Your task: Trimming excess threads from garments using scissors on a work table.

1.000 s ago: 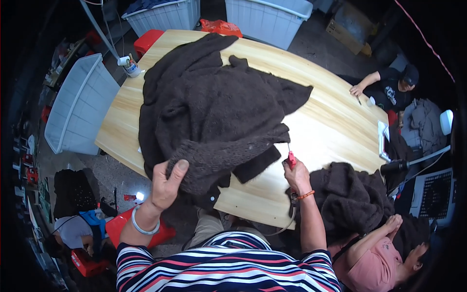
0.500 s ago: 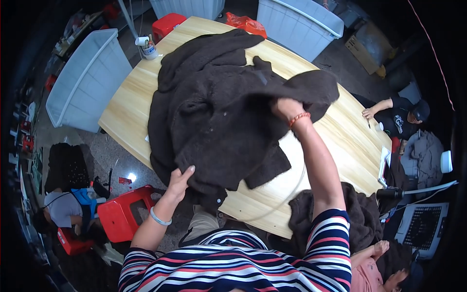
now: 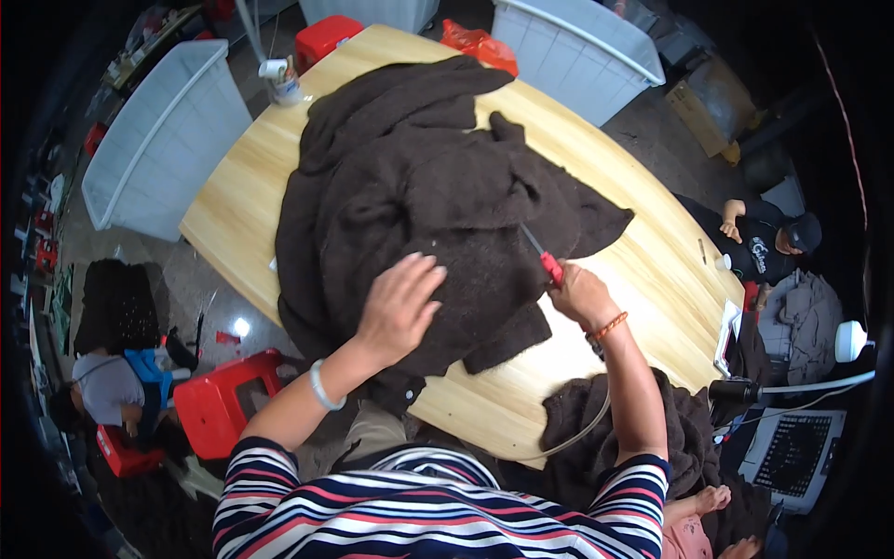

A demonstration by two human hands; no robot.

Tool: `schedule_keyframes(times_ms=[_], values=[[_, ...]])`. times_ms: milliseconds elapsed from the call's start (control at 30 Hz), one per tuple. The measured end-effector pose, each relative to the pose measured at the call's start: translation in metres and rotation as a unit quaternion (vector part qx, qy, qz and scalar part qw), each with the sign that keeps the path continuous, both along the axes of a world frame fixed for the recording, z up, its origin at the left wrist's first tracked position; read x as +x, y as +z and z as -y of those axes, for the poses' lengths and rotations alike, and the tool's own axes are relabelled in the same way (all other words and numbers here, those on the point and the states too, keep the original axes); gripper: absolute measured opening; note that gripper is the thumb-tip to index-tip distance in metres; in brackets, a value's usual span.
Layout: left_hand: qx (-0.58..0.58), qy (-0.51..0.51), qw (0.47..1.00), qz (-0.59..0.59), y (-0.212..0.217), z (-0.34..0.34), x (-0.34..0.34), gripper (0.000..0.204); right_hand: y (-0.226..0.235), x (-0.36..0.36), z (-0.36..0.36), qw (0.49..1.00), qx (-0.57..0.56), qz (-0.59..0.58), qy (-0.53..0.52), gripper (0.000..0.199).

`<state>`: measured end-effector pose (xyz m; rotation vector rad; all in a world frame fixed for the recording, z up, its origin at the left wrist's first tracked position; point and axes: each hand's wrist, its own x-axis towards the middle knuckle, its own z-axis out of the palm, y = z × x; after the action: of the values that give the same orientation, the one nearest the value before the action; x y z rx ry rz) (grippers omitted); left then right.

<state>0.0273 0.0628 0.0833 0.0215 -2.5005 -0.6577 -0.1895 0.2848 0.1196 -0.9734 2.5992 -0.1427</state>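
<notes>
A dark brown fuzzy garment (image 3: 419,196) lies rumpled mid-frame on a wooden table (image 3: 652,270); left hand (image 3: 399,307) presses flat, fingers spread, right hand (image 3: 579,293) grips a red-handled tool (image 3: 545,259).

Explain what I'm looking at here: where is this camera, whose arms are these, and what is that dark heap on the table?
There is no machine here; this is one view from a wide-angle camera worn on a person's head, looking down, so straight edges bend near the rim. The two forearms in striped sleeves coming up from the bottom belong to the wearer. The left hand lies flat, fingers spread, on a large dark brown woolly garment heaped over a light wooden table. The right hand grips a thin tool with a red handle, its tip pointing at the garment's edge. Another dark garment hangs off the table's near edge by the right arm. White bins and a red stool stand around the table. Other people sit at the right and lower left.
</notes>
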Motion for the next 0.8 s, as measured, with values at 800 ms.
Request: schedule_keyframes(times_ms=[800], values=[[-0.078, -0.001, 0.980, 0.185, -0.093, 0.037, 0.020, 0.069, -0.018, 0.100, 0.014, 0.982, -0.077, 0.120, 0.125, 0.031]])
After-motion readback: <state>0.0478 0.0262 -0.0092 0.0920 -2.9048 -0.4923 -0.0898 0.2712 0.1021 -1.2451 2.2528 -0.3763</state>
